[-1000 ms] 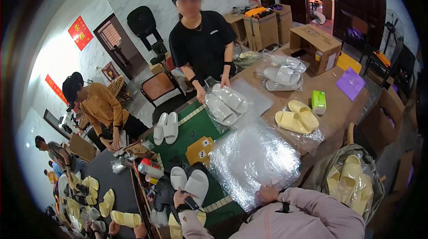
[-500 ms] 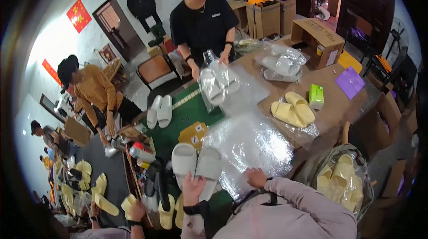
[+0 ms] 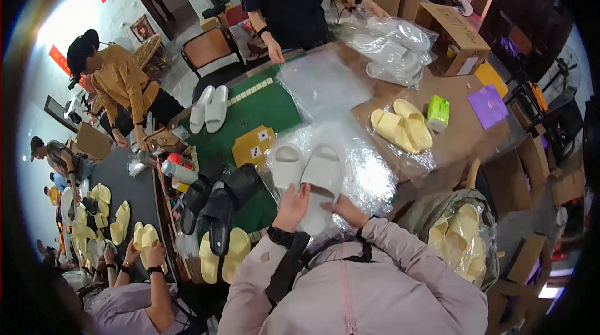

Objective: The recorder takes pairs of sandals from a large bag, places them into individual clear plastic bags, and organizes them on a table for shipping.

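A pair of pale grey slippers lies over a stack of clear plastic bags, toes pointing away from me. My left hand grips them near the heel ends, between the two soles, its thumb and fingers upward. At the heel of the right slipper, my right hand closes on the outer edge. Part of each grip is hidden behind the slippers. Left of my left hand are black slippers and a yellow pair.
Across the table, a person's hand touches another bag stack; their other hand is at bagged slippers. Yellow slippers, a green tissue pack and a carton stand right. A sack of yellow slippers is near my right arm.
The grey slippers have moved right onto the plastic bags with my left hand. My right hand has gone from the plastic to the slippers. The person opposite has moved their bagged pair onto the pile.
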### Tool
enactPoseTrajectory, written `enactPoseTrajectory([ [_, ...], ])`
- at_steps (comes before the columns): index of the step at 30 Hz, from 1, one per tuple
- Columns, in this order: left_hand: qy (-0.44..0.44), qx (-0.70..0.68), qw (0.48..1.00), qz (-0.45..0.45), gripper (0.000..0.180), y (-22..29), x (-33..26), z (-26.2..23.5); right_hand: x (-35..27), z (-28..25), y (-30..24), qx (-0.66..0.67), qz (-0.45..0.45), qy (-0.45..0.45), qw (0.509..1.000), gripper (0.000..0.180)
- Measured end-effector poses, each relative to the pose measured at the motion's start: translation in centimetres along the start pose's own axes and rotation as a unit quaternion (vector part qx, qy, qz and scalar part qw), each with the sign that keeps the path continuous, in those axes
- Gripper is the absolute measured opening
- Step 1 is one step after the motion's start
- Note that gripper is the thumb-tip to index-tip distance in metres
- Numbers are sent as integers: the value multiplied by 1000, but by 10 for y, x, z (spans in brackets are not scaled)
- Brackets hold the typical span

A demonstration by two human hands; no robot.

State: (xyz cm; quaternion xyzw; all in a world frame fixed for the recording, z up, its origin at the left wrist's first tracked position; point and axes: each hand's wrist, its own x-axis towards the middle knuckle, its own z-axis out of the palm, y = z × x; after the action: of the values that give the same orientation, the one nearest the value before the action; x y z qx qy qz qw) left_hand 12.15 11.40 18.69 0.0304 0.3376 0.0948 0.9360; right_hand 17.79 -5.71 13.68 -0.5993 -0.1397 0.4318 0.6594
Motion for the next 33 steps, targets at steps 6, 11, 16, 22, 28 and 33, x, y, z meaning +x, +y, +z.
enactPoseTrajectory([
  [6,-106,197,967,-122,16,-5,18,-48,9,-39,-33,119,-39,137,983,49],
  [11,-108,346,916,-173,37,-31,-24,3,1,-67,-57,44,3,179,983,48],
  [16,-114,639,732,-207,61,-36,-13,-27,29,-85,-18,-387,-93,460,794,49],
  [22,-179,877,400,194,32,-34,11,-119,36,-60,10,-409,-108,218,880,19],
  [28,-174,882,404,167,35,-45,2,-129,47,-20,21,-565,-87,154,806,25],
  [33,-139,918,326,177,50,-52,-6,-134,49,-15,28,-568,-88,223,787,30],
])
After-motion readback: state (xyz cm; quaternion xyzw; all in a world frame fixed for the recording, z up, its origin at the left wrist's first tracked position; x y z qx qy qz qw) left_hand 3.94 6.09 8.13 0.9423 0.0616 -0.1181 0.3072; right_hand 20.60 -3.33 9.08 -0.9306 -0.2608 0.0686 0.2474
